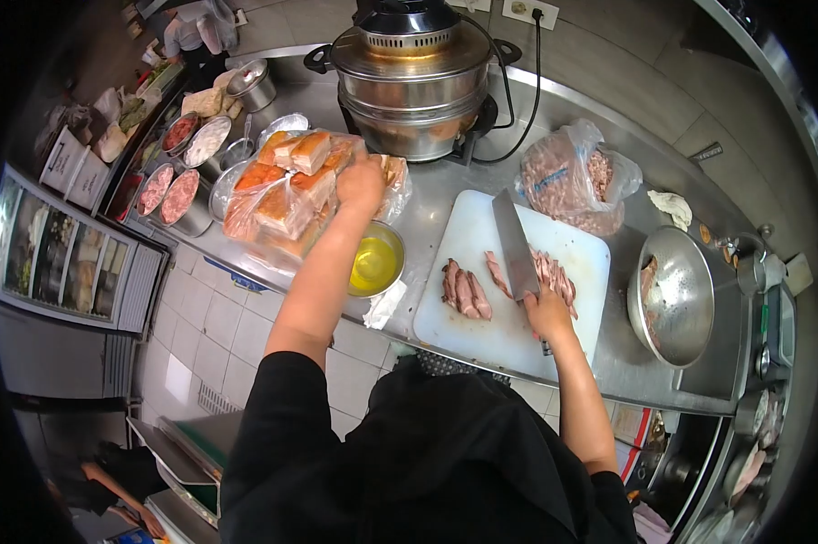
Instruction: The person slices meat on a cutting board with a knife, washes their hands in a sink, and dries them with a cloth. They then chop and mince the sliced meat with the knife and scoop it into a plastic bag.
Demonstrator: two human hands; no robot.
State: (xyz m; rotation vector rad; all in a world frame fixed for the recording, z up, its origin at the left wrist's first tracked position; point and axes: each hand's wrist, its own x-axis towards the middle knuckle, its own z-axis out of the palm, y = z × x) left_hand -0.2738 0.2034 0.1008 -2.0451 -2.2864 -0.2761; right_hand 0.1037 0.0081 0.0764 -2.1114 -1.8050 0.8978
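My right hand (548, 314) is closed around the handle of a cleaver (512, 240), whose broad blade lies over a white cutting board (439, 340). Sliced meat (556, 279) sits just right of the blade, and another group of cut meat pieces (466, 290) lies to its left. On the left, my left hand (362, 186) reaches onto the right side of a clear plastic bag (273, 213) full of roasted pork belly blocks (310, 152). Its fingers are mostly hidden among the bag and pork. Below that hand stands a metal bowl of yellow liquid (373, 263).
A round metal cooker (415, 91) with a cord stands at the back. Behind the board lies a bag of minced meat (572, 177); a steel mixing bowl (672, 297) is at right. Metal containers (208, 140) line the left. A co-worker's arm (119, 490) shows lower left.
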